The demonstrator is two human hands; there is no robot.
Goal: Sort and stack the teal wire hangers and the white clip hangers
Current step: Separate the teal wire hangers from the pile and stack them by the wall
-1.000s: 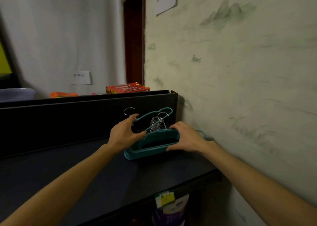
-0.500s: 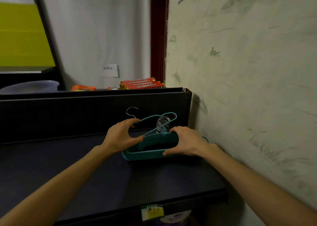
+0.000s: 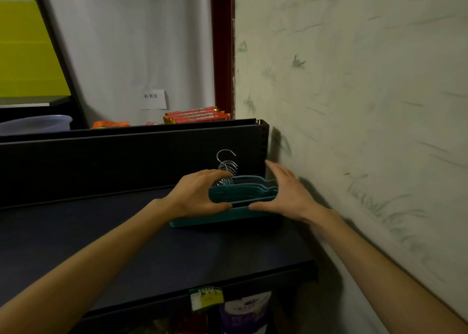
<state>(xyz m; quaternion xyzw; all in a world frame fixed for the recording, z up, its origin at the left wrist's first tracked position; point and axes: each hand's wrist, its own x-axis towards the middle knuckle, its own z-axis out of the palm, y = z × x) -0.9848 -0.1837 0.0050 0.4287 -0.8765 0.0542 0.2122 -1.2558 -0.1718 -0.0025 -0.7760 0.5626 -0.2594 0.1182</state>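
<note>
A bundle of teal hangers [image 3: 238,193] stands on edge on the dark shelf [image 3: 152,245], close to the right wall. Their silver hooks [image 3: 226,165] stick up against the shelf's black back panel [image 3: 114,161]. My left hand [image 3: 200,194] grips the bundle's left end, thumb in front and fingers behind. My right hand [image 3: 286,194] presses flat against the bundle's right end, fingers straight and spread. No white clip hangers are in view.
The green-streaked wall [image 3: 354,105] runs close along the right. Red packets [image 3: 196,114] and a pale basin [image 3: 35,124] sit behind the back panel. A price tag [image 3: 206,298] hangs on the shelf's front edge, above packaged goods [image 3: 244,313].
The loose raised hanger has dropped into the bundle, which now stands squarer. My right hand has gone from curled over the bundle to flat against its right end. The view has shifted.
</note>
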